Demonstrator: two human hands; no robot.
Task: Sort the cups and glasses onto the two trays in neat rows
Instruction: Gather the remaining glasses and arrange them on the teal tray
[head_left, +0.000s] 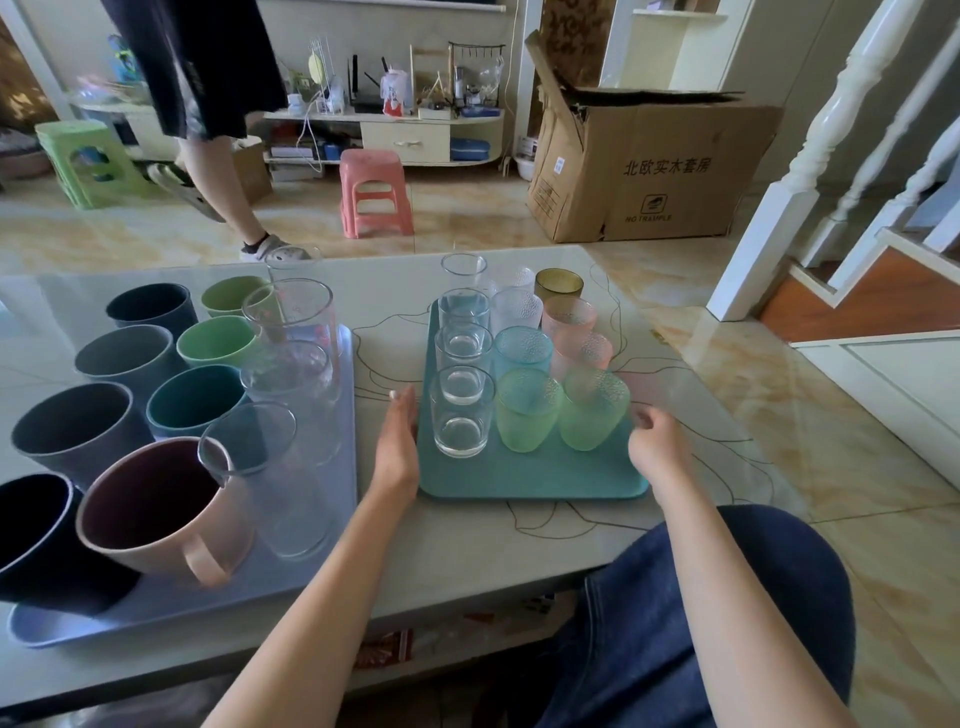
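Now both hands flank the teal tray (530, 480) on the desk (467, 545): left hand (397, 441) with straight fingers against its edge, right hand (655, 448) with fingers curled at the opposite edge, glasses (462, 410) rowed between them.

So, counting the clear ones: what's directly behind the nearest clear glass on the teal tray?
Three more clear glasses in a row behind the nearest clear glass; each partly overlaps the next.

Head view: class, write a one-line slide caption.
Both hands flank the teal tray of glasses; mugs fill the blue tray.
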